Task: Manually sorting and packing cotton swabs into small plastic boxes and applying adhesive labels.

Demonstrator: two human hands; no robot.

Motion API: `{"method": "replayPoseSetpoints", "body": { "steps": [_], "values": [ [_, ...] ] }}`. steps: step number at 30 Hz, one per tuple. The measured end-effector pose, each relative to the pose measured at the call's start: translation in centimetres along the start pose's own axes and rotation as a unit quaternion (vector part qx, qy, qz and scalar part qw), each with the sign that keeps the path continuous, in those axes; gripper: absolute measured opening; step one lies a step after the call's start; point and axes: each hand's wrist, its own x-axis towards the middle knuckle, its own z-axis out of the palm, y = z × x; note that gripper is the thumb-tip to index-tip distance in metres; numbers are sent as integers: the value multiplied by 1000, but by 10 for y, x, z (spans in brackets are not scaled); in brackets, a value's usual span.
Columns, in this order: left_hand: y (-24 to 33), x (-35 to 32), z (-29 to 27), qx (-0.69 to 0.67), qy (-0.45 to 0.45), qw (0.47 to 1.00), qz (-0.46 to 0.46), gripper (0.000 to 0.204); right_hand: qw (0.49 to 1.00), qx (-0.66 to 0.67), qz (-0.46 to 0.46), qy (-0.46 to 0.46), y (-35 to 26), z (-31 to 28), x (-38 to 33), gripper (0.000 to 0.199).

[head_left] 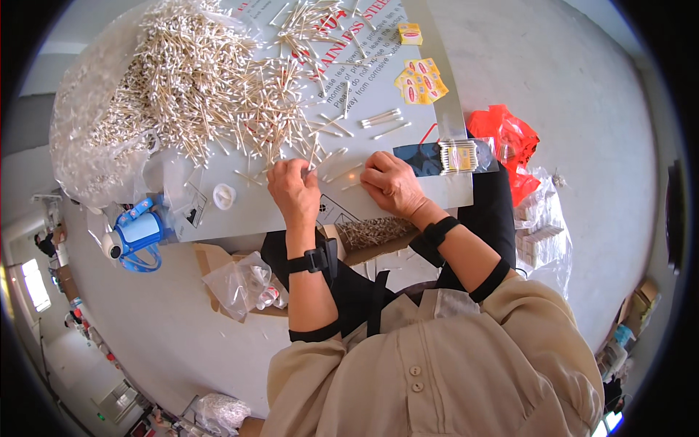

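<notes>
A large pile of cotton swabs [196, 80] spills from a clear plastic bag [80, 138] across the table at left. At the near edge of that pile, my left hand [293, 191] is closed, with its fingertips pinching a cotton swab [314, 154]. My right hand [393, 183] rests on the table with curled fingers; whatever they hold is hidden. Loose swabs lie between the two hands. Right of my right hand is a clear packet [459, 156] with a row of swabs and a yellow card, beside a dark blue piece [417, 158]. A few swabs [381, 117] lie grouped farther off.
Several yellow cards [421, 81] lie near the table's right edge. A round white lid [224, 196] and a blue-and-white bottle [137, 233] are at left. Below the table is an open cardboard box [237, 291]. Right of the table are a red plastic bag [506, 135] and wrapped white packs [539, 244].
</notes>
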Motion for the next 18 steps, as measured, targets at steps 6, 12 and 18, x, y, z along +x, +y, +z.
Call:
{"method": "replayPoseSetpoints", "body": {
  "steps": [6, 12, 18],
  "values": [
    [26, -9, 9, -62, -55, 994, 71, 19, 1000, -16, 0, -18, 1, -3, -11, 12],
    [25, -13, 10, -112, 8, 993, 36, 26, 999, -15, 22, 29, -5, -8, -26, 24],
    [21, -19, 3, -118, -47, 989, -70, 27, 997, 3, 71, 40, -7, -16, -30, 36]
  ]
}}
